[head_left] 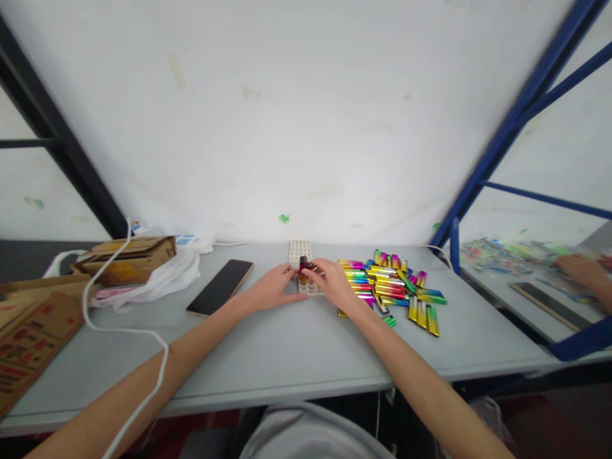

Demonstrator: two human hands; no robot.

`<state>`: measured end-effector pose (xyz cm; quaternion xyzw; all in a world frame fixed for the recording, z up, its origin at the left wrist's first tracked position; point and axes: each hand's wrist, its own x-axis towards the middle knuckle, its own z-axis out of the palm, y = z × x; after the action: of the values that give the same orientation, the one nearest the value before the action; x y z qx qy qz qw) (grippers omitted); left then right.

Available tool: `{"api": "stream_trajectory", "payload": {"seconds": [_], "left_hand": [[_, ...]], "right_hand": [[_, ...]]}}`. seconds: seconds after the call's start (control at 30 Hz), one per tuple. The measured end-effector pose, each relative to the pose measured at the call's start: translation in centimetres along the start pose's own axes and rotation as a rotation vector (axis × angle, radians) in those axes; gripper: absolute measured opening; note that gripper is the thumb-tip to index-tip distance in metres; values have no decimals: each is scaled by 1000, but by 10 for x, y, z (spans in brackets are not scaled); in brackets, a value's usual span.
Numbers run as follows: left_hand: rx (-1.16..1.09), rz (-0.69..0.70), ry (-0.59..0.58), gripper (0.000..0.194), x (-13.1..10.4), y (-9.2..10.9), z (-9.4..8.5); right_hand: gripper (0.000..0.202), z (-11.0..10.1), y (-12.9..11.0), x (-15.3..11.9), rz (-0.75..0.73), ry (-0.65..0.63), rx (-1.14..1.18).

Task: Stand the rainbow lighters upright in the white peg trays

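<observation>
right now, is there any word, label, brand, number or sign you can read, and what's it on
No text can be read with certainty.
Front-left cardboard box: red printing, too blurred to read.
White block at the back left: blue patches, too small to make out.
Wall: a green mark, no legible word.
Shiny coloured cases: no lettering can be made out.

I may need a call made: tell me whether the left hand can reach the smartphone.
Probably yes: the smartphone lies beside the left forearm with nothing on top, though the left hand is at the white tray.
</observation>
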<state>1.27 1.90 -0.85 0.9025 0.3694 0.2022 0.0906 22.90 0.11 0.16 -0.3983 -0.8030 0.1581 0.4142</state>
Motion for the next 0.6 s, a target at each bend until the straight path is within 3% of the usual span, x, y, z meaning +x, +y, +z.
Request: {"api": "stream_trajectory", "payload": {"seconds": [0.1, 0.23, 0.4, 0.5, 0.6], "left_hand": [[14, -12, -14, 60, 0, 0, 0], [15, -7, -25, 57, 0, 2, -2], [5, -1, -13, 54, 0, 3, -2], [-12, 4, -3, 54, -1, 1, -2], [-18, 2, 0, 55, -1, -1, -1]], "right_hand": [[27, -1, 0, 1, 6, -56, -36], [24, -1, -7, 3, 3, -111, -285], [34, 0, -17, 2, 63, -117, -548], [35, -4, -14, 0, 21, -152, -538], [36, -23, -6, 0, 14, -141, -426]]}}
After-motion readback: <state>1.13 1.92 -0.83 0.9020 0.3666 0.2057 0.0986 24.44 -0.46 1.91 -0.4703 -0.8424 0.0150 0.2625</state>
